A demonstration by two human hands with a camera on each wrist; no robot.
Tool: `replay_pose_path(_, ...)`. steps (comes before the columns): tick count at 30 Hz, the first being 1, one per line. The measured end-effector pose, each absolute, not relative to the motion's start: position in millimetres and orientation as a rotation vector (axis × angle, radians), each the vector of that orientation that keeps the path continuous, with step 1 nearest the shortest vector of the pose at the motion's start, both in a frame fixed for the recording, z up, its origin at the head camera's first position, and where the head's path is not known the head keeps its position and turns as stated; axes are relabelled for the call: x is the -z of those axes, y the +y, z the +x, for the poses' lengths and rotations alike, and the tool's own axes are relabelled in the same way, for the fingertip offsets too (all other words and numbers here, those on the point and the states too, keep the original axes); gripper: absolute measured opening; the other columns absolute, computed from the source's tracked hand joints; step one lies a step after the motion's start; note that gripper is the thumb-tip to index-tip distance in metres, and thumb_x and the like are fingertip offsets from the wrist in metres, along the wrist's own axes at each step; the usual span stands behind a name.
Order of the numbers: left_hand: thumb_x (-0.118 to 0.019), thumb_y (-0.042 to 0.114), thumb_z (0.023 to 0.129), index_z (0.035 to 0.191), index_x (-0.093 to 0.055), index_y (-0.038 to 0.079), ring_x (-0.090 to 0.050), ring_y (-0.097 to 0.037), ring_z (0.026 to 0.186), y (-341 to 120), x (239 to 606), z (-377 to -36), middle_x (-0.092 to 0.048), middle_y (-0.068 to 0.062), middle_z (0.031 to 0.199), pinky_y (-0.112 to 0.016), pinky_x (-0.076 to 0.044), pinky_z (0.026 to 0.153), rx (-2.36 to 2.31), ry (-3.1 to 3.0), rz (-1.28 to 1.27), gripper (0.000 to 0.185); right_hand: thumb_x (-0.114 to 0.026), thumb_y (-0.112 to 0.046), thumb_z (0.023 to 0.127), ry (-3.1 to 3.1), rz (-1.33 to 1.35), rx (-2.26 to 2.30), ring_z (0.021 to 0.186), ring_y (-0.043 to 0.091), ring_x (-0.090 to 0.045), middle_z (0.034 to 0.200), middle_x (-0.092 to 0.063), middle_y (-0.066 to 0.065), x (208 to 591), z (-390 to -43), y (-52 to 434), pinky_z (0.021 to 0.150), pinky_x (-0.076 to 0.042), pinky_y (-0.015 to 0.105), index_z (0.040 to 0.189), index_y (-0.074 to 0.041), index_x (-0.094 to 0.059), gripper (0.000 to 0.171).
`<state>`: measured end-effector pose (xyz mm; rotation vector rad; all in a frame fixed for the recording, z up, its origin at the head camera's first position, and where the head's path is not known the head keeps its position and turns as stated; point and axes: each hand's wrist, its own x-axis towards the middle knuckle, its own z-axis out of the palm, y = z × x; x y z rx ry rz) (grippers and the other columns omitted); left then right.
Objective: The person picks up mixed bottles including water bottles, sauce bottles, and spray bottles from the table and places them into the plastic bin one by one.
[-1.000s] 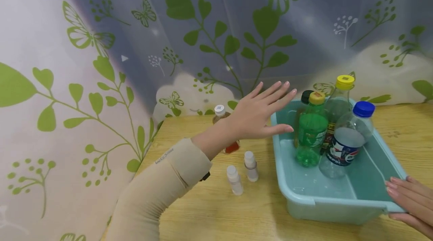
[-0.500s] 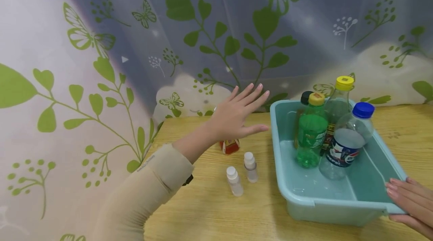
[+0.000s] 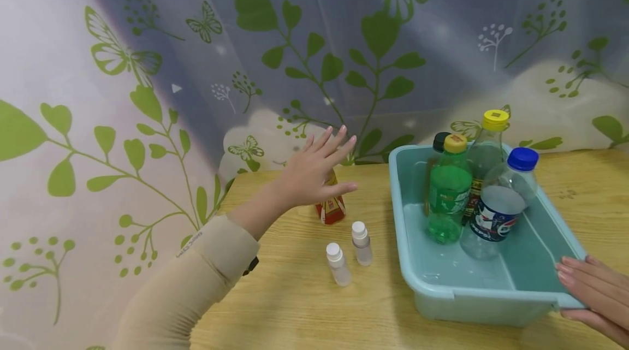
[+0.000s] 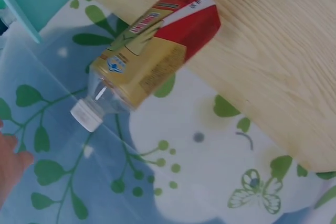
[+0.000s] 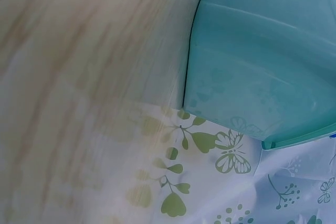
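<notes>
My left hand point(image 3: 309, 172), fingers straight and thumb spread, hovers over a bottle with a red and gold label point(image 3: 332, 208), hiding its upper part. In the left wrist view that bottle point(image 4: 157, 51) shows whole with a white cap, apart from the fingertips point(image 4: 9, 156) at the left edge. With fingers over the rim and thumb below it outside, my right hand point(image 3: 597, 298) holds the near right corner of a light blue plastic basin point(image 3: 484, 306). The right wrist view shows the basin's outer wall point(image 5: 252, 72) but no hand.
Inside the basin stand a green bottle point(image 3: 448, 197), a blue-capped Pepsi bottle point(image 3: 498, 213), a yellow-capped clear bottle point(image 3: 486, 150) and a black-capped one point(image 3: 439, 143). Two small white-capped bottles point(image 3: 339, 268) point(image 3: 362, 246) stand on the wooden table point(image 3: 295, 312). A patterned curtain point(image 3: 304, 39) hangs behind.
My left hand has moved left, away from the basin to over the red and gold bottle, its fingers still spread. The right hand stays on the basin's corner.
</notes>
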<state>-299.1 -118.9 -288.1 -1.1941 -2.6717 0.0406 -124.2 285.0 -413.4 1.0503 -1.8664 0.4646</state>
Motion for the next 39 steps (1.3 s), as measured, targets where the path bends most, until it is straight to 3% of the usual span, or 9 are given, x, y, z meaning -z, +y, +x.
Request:
replay_pose_path(14, -0.058, 0.057, 0.087, 0.154, -0.012, 0.017, -0.01, -0.035, 0.144, -146, 299, -315, -0.008, -0.012, 0.158, -0.059, -0.014, 0.112, 0.059, -2.77, -1.062, 0.09, -0.048, -0.035, 0.099, -1.848, 1.051, -0.492, 0.131, 0.009, -0.043, 0.138, -0.047, -0.001, 418, -126, 286, 0.111, -0.027, 0.025, 0.125, 0.003, -0.058, 0.048)
replay_pose_path(20, -0.061, 0.055, 0.086, 0.153, -0.017, 0.014, -0.019, -0.033, 0.143, -156, 304, -324, -0.013, -0.012, 0.158, -0.056, -0.023, 0.111, 0.09, -2.784, -1.027, 0.09, -0.046, -0.037, 0.099, -1.858, 1.041, -0.478, 0.132, 0.007, -0.041, 0.14, -0.045, -0.003, 415, -125, 282, 0.112, -0.026, 0.023, 0.133, -0.006, -0.05, 0.046)
replay_pose_path(22, -0.061, 0.055, 0.086, 0.153, -0.017, 0.015, -0.022, -0.032, 0.142, -158, 309, -325, -0.014, -0.01, 0.158, -0.05, -0.039, 0.102, 0.107, -2.786, -1.041, 0.089, -0.046, -0.036, 0.099, -1.84, 1.054, -0.479, 0.133, 0.008, -0.04, 0.141, -0.044, -0.002, 414, -126, 281, 0.112, -0.026, 0.024, 0.134, -0.007, -0.048, 0.046)
replay_pose_path(24, -0.061, 0.053, 0.087, 0.153, -0.018, 0.014, -0.023, -0.031, 0.142, -159, 313, -327, -0.015, -0.008, 0.158, -0.042, -0.051, 0.085, 0.142, -2.792, -1.048, 0.087, -0.046, -0.036, 0.099, -1.828, 1.063, -0.48, 0.133, 0.009, -0.041, 0.141, -0.045, -0.002, 413, -127, 280, 0.112, -0.026, 0.024, 0.135, -0.008, -0.046, 0.046)
replay_pose_path(27, -0.061, 0.05, 0.088, 0.152, -0.021, 0.013, -0.024, -0.03, 0.142, -160, 320, -329, -0.017, -0.007, 0.157, -0.031, -0.048, 0.055, 0.181, -2.778, -1.044, 0.083, -0.046, -0.036, 0.099, -1.827, 1.063, -0.475, 0.132, 0.009, -0.041, 0.14, -0.045, -0.001, 414, -127, 282, 0.112, -0.026, 0.024, 0.133, -0.005, -0.05, 0.046)
replay_pose_path(29, -0.061, 0.048, 0.089, 0.151, -0.024, 0.012, -0.028, -0.03, 0.14, -160, 323, -331, -0.019, -0.007, 0.157, -0.027, -0.044, 0.052, 0.201, -2.761, -1.036, 0.08, -0.047, -0.036, 0.099, -1.842, 1.05, -0.474, 0.132, 0.009, -0.041, 0.139, -0.046, -0.002, 416, -127, 284, 0.112, -0.026, 0.023, 0.131, -0.004, -0.052, 0.046)
replay_pose_path(32, -0.06, 0.046, 0.09, 0.15, -0.029, 0.011, -0.05, -0.03, 0.125, -159, 328, -333, -0.024, -0.008, 0.155, -0.029, -0.044, 0.052, 0.22, -2.744, -1.023, 0.075, -0.047, -0.036, 0.099, -1.851, 1.043, -0.48, 0.132, 0.009, -0.042, 0.139, -0.046, -0.001, 419, -127, 286, 0.111, -0.026, 0.024, 0.129, -0.001, -0.056, 0.047)
replay_pose_path(35, -0.057, 0.046, 0.093, 0.149, -0.03, 0.012, -0.055, -0.031, 0.118, -158, 333, -335, -0.027, -0.008, 0.154, -0.036, -0.053, 0.073, 0.236, -2.748, -1.018, 0.071, -0.047, -0.037, 0.099, -1.867, 1.035, -0.475, 0.132, 0.009, -0.042, 0.139, -0.046, -0.002, 420, -126, 288, 0.112, -0.026, 0.024, 0.129, -0.001, -0.055, 0.048)
replay_pose_path(39, -0.055, 0.041, 0.095, 0.149, -0.028, 0.012, -0.055, -0.034, 0.116, -157, 340, -335, -0.024, -0.008, 0.155, -0.043, -0.049, 0.09, 0.327, -2.78, -1.005, 0.067, -0.048, -0.037, 0.099, -1.848, 1.043, -0.479, 0.131, 0.009, -0.043, 0.139, -0.047, -0.002, 419, -126, 287, 0.111, -0.027, 0.024, 0.128, -0.001, -0.056, 0.048)
